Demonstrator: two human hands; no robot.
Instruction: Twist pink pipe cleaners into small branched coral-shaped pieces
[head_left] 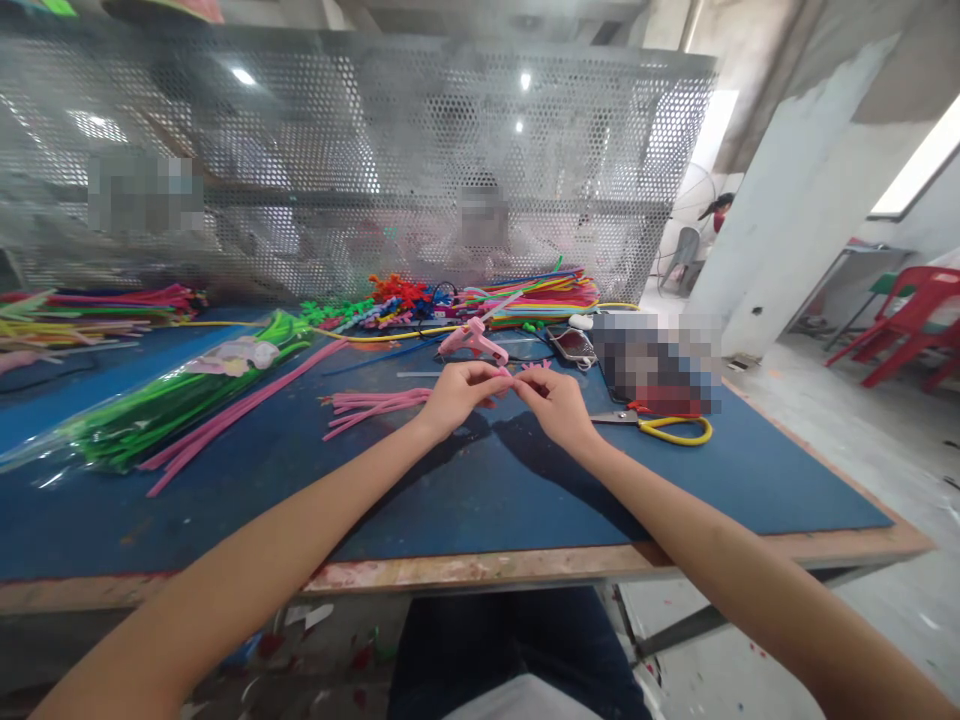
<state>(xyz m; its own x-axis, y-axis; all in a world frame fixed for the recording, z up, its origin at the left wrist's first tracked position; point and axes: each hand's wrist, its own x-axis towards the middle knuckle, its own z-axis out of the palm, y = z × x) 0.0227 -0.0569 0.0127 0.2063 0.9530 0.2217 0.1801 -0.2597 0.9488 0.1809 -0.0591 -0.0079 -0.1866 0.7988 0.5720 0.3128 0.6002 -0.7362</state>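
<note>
My left hand (459,395) and my right hand (555,403) meet above the blue table top (465,490), fingertips pinched together on a short pink pipe cleaner piece (510,380). Just left of my left hand lies a small bunch of cut pink pipe cleaners (371,408). A pink glue gun (472,342) rests on the table right behind my hands. Yellow-handled scissors (667,426) lie to the right of my right hand.
A bag of green pipe cleaners (172,400) and long pink ones (232,415) lie at left. Mixed coloured pipe cleaners (525,295) are piled at the back by a perforated metal screen (375,160). A phone (574,345) lies near the glue gun. Red chairs (911,320) stand at right.
</note>
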